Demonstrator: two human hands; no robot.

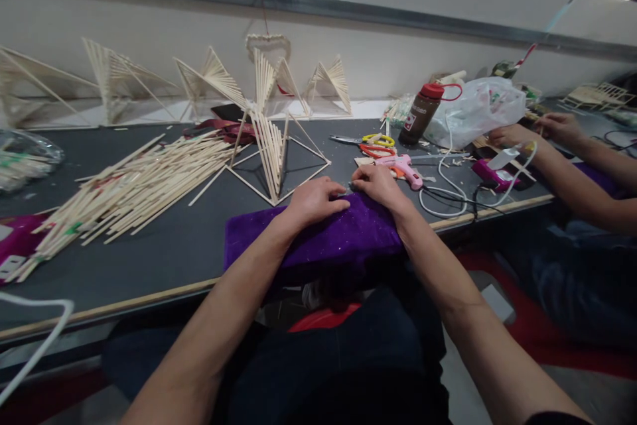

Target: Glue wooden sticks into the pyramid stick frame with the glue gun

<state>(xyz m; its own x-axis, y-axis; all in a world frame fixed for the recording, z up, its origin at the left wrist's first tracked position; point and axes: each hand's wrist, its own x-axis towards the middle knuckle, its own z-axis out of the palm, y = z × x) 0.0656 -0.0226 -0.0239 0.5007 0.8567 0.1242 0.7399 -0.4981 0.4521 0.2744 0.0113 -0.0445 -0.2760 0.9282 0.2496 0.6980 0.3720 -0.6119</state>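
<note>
"Purple cloth (326,246) along the worktop (149,266) edge, head view. My grip?"
"Left hand (316,201) rests on it, fingers curled; right hand (379,185) touches its far edge. Whether either pinches anything, I can't tell."
"Step?"
"Fingertip work, I judge, short of the stick frame (267,153); next calls for steadiness."

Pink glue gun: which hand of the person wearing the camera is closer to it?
Right. The right hand is just beside the glue gun, on its near side. The left hand is farther left, resting on the purple cloth.
</note>
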